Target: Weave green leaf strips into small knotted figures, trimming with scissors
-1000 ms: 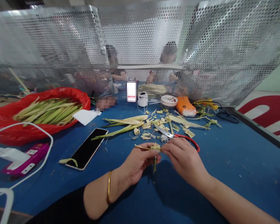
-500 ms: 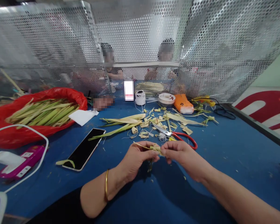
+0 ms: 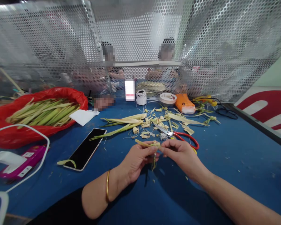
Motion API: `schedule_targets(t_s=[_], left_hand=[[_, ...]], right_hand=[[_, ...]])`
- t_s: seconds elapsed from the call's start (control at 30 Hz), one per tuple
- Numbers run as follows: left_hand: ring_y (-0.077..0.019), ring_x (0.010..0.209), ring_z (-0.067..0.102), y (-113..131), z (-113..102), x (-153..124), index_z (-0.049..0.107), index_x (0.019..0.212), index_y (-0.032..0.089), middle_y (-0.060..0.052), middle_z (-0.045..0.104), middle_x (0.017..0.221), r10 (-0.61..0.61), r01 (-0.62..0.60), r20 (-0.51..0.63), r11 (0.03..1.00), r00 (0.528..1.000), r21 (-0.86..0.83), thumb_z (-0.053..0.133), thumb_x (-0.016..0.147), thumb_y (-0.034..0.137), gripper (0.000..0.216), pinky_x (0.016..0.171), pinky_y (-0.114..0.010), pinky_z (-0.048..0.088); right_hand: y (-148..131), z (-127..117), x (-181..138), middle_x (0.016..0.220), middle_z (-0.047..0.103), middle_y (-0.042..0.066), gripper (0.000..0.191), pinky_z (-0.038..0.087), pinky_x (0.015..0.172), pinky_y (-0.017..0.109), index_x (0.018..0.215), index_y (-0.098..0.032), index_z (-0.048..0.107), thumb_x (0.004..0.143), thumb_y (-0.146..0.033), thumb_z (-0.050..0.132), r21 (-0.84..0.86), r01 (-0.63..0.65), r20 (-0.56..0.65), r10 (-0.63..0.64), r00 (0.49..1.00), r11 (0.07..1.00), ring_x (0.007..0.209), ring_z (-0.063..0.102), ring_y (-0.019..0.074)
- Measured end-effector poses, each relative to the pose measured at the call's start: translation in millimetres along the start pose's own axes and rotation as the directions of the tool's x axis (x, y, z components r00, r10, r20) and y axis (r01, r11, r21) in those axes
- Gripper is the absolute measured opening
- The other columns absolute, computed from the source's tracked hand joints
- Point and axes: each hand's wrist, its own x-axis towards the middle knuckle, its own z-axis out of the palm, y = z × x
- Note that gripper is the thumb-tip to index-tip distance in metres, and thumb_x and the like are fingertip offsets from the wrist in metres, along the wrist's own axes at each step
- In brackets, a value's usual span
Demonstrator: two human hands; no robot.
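Note:
Between thumb and fingers, my left hand (image 3: pixel 138 157) grips a small bundle of pale green leaf strips (image 3: pixel 155 144). One strip sticks out to the left over the index finger, and thin ends hang below the hand. My right hand (image 3: pixel 181 153) pinches the bundle's right side, its fingertips touching those of my left hand. Just beyond the right hand lie red-handled scissors (image 3: pixel 186 137), partly covered by it. Cut leaf scraps (image 3: pixel 154 123) and several long leaf strips (image 3: pixel 121 123) are spread behind both hands.
A red bag (image 3: pixel 77 97) full of leaves stands at left. Nearer are a phone (image 3: pixel 84 153), a purple power strip (image 3: pixel 25 162) and a white cable. Along the back are a string spool (image 3: pixel 141 98), a tape roll (image 3: pixel 168 99) and an orange tissue pack (image 3: pixel 185 104). Perforated metal screens separate me from two people.
Both hands stay together on the bundle. It has turned slightly, and its hanging ends show more plainly below my left hand. The view has shifted a little.

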Motion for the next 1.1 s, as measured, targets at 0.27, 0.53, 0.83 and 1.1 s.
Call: schedule_targets(t_s=[0.27,0.53,0.83,1.1], left_hand=[[-0.0125,0.063,0.065,7.9,-0.2,-1.0,0.063,0.073,0.013,-0.002,0.068,0.066,0.125,-0.114,-0.157,0.991,0.980,0.077,0.083,0.059,0.022,0.026,0.065,-0.023,0.051],[-0.0106,0.059,0.063,3.5,3.7,-1.4,0.061,0.065,0.012,-0.005,0.069,0.064,0.108,-0.109,-0.202,0.994,0.973,0.006,0.080,0.061,0.016,0.020,0.065,-0.021,0.052],[-0.0105,0.063,0.065,3.0,4.8,-2.2,0.059,0.067,0.012,-0.006,0.069,0.067,-0.027,0.009,-0.223,0.997,0.974,-0.078,0.069,0.074,0.006,0.013,0.064,-0.018,0.053],[-0.0098,0.056,0.063,3.5,5.3,-4.8,0.057,0.069,0.013,-0.005,0.067,0.063,0.015,-0.012,-0.230,1.000,0.973,0.014,0.067,0.076,0.010,0.013,0.059,-0.018,0.051]], right_hand=[[-4.3,-6.1,1.5,0.064,0.056,-0.001,0.023,0.035,0.054,0.026,0.072,-0.016,0.064,0.072,-0.039,0.067,-0.004,0.026,-0.060,-0.027,0.998,1.000,0.059,0.046,0.0122],[-4.8,1.6,-2.2,0.071,0.065,0.001,0.020,0.041,0.069,0.028,0.064,-0.017,0.065,0.068,-0.036,0.072,0.212,-0.032,-0.064,0.047,0.997,0.977,0.070,0.054,0.0148],[2.8,6.1,-2.9,0.066,0.064,-0.001,0.016,0.040,0.069,0.029,0.060,-0.019,0.064,0.065,-0.030,0.074,0.364,-0.036,-0.100,0.078,0.992,0.931,0.067,0.054,0.0138],[-0.5,7.2,-3.5,0.064,0.064,-0.001,0.016,0.039,0.068,0.027,0.058,-0.018,0.064,0.063,-0.028,0.075,0.386,-0.071,-0.083,0.111,0.990,0.920,0.067,0.054,0.0136]])
